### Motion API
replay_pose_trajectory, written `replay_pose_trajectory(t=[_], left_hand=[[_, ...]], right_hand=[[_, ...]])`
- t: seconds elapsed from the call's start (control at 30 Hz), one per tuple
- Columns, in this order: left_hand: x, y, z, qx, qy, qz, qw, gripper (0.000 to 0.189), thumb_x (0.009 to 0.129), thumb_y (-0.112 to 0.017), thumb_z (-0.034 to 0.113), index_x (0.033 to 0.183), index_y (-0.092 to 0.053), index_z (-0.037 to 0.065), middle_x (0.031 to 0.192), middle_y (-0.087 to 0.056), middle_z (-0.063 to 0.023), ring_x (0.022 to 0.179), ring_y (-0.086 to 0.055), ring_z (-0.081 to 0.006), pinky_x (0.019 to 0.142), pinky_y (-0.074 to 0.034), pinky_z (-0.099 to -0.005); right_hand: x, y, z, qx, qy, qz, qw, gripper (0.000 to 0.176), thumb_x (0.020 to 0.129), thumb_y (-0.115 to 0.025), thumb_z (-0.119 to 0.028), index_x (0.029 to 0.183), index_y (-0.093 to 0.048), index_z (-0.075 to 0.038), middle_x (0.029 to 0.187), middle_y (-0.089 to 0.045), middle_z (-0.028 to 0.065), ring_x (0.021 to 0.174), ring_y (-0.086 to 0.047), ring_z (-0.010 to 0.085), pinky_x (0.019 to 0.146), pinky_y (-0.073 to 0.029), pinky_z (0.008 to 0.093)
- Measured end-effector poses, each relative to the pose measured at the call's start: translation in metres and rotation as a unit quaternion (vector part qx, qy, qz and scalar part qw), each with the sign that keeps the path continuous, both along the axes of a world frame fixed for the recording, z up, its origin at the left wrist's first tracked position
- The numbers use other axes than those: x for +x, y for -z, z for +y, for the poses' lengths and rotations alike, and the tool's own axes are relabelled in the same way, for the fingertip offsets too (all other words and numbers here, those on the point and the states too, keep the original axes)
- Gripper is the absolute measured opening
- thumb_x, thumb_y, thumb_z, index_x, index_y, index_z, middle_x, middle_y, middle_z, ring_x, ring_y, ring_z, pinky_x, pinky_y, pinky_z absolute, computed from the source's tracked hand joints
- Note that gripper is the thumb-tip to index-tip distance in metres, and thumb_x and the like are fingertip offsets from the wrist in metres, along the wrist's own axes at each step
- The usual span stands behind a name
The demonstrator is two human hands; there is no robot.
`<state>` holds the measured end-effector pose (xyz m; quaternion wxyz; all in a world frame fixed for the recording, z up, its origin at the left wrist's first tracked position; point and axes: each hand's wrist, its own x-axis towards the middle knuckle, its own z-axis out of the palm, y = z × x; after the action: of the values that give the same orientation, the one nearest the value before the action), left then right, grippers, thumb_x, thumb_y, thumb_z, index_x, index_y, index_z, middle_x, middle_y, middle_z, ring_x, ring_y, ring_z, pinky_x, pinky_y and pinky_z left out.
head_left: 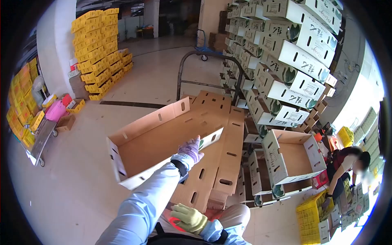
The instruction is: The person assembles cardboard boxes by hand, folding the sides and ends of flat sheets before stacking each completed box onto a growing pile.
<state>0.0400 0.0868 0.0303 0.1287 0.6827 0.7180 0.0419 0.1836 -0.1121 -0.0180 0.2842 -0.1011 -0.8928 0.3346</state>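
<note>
My left hand (pixel 191 150), in a purple patterned glove, is closed over the near long wall of an open cardboard box (pixel 147 157). The box is brown inside and white outside, with slots in its walls. It sits tilted over the left side of a stack of flat brown cardboard (pixel 222 151). Nearer my body, my right hand (pixel 188 218) wears a yellow-green glove. Its fingers are loosely apart, with nothing visible in them, in front of something red by my lap.
A dark metal cart handle (pixel 210 53) stands behind the cardboard. White printed boxes (pixel 298 61) are stacked high at right. A co-worker (pixel 347 163) bends near a yellow crate (pixel 308 216). Yellow crates (pixel 96 53) and a loaded trolley (pixel 38 141) are at left.
</note>
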Motion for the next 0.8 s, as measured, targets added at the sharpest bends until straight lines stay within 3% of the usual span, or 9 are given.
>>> replay_pose_trajectory(t=[0.1, 0.23, 0.27, 0.33, 0.43, 0.5, 0.57, 0.7, 0.8], left_hand=[[0.017, 0.023, -0.008, 0.031, -0.023, -0.041, 0.998, 0.043, 0.087, -0.056, 0.040, 0.120, -0.053, 0.012, 0.116, -0.062, -0.0117, 0.115, -0.054, -0.0310, 0.100, -0.036, -0.0510], [0.016, 0.049, -0.061, 0.192, 0.072, 0.015, 0.979, 0.043, 0.084, -0.058, 0.051, 0.107, -0.058, 0.015, 0.098, -0.064, -0.0074, 0.101, -0.058, -0.0272, 0.104, -0.030, -0.0512], [0.008, 0.050, -0.077, 0.256, 0.104, -0.001, 0.961, 0.038, 0.078, -0.065, 0.052, 0.086, -0.060, 0.015, 0.085, -0.064, -0.0064, 0.092, -0.059, -0.0270, 0.100, -0.034, -0.0501], [-0.019, 0.058, -0.109, 0.322, 0.200, -0.029, 0.925, 0.044, 0.073, -0.066, 0.057, 0.077, -0.059, 0.014, 0.083, -0.062, -0.0030, 0.091, -0.058, -0.0240, 0.106, -0.028, -0.0557], [-0.075, 0.047, -0.158, 0.312, 0.287, -0.013, 0.906, 0.051, 0.074, -0.063, 0.060, 0.088, -0.065, 0.012, 0.100, -0.062, -0.0050, 0.104, -0.056, -0.0267, 0.109, -0.025, -0.0562], [-0.100, 0.036, -0.183, 0.264, 0.331, -0.013, 0.906, 0.034, 0.073, -0.067, 0.044, 0.088, -0.065, 0.013, 0.101, -0.062, -0.0070, 0.106, -0.056, -0.0285, 0.107, -0.031, -0.0559], [-0.106, 0.037, -0.197, 0.270, 0.369, 0.007, 0.890, 0.030, 0.074, -0.064, 0.039, 0.089, -0.065, 0.012, 0.101, -0.062, -0.0075, 0.106, -0.056, -0.0288, 0.106, -0.033, -0.0542], [-0.103, 0.037, -0.198, 0.251, 0.391, 0.062, 0.883, 0.022, 0.074, -0.059, 0.029, 0.087, -0.064, 0.012, 0.102, -0.063, -0.0092, 0.105, -0.057, -0.0290, 0.101, -0.039, -0.0509], [-0.090, 0.035, -0.167, 0.192, 0.292, 0.082, 0.933, 0.021, 0.083, -0.055, 0.033, 0.082, -0.062, 0.013, 0.087, -0.064, -0.0087, 0.090, -0.061, -0.0297, 0.086, -0.046, -0.0474]], right_hand=[[0.041, 0.001, 0.000, -0.039, 0.120, -0.028, 0.992, 0.038, 0.076, -0.067, -0.011, 0.113, -0.060, -0.006, 0.116, -0.059, 0.0204, 0.108, -0.058, 0.0370, 0.086, -0.052, 0.0412], [0.107, -0.014, 0.008, 0.008, 0.315, -0.039, 0.948, 0.033, 0.067, -0.066, -0.005, 0.100, -0.064, -0.005, 0.097, -0.065, 0.0161, 0.094, -0.064, 0.0362, 0.081, -0.054, 0.0411], [0.126, -0.015, 0.016, 0.027, 0.358, -0.028, 0.933, 0.033, 0.067, -0.065, -0.004, 0.100, -0.064, -0.004, 0.098, -0.066, 0.0170, 0.093, -0.064, 0.0366, 0.080, -0.054, 0.0412], [0.161, -0.026, 0.029, 0.057, 0.431, -0.003, 0.900, 0.031, 0.068, -0.064, -0.004, 0.100, -0.064, -0.003, 0.099, -0.066, 0.0183, 0.093, -0.064, 0.0372, 0.080, -0.054, 0.0412], [0.200, -0.037, 0.065, 0.186, 0.519, 0.019, 0.834, 0.033, 0.073, -0.067, -0.007, 0.106, -0.062, -0.002, 0.100, -0.065, 0.0194, 0.093, -0.063, 0.0391, 0.079, -0.053, 0.0433], [0.211, -0.036, 0.090, 0.182, 0.562, 0.052, 0.805, 0.038, 0.080, -0.067, -0.013, 0.114, -0.059, 0.000, 0.105, -0.065, 0.0203, 0.094, -0.064, 0.0366, 0.082, -0.052, 0.0397], [0.177, -0.080, 0.097, 0.081, 0.596, -0.092, 0.793, 0.045, 0.083, -0.067, -0.025, 0.117, -0.056, 0.002, 0.108, -0.064, 0.0222, 0.098, -0.062, 0.0398, 0.085, -0.050, 0.0420], [0.122, -0.077, 0.125, -0.082, 0.478, -0.296, 0.822, 0.047, 0.084, -0.061, -0.032, 0.121, -0.051, -0.006, 0.097, -0.066, 0.0219, 0.089, -0.063, 0.0419, 0.076, -0.050, 0.0487], [0.123, -0.017, 0.138, 0.043, 0.471, -0.228, 0.851, 0.038, 0.086, -0.059, -0.026, 0.118, -0.053, -0.008, 0.091, -0.066, 0.0224, 0.085, -0.062, 0.0413, 0.075, -0.049, 0.0489]])
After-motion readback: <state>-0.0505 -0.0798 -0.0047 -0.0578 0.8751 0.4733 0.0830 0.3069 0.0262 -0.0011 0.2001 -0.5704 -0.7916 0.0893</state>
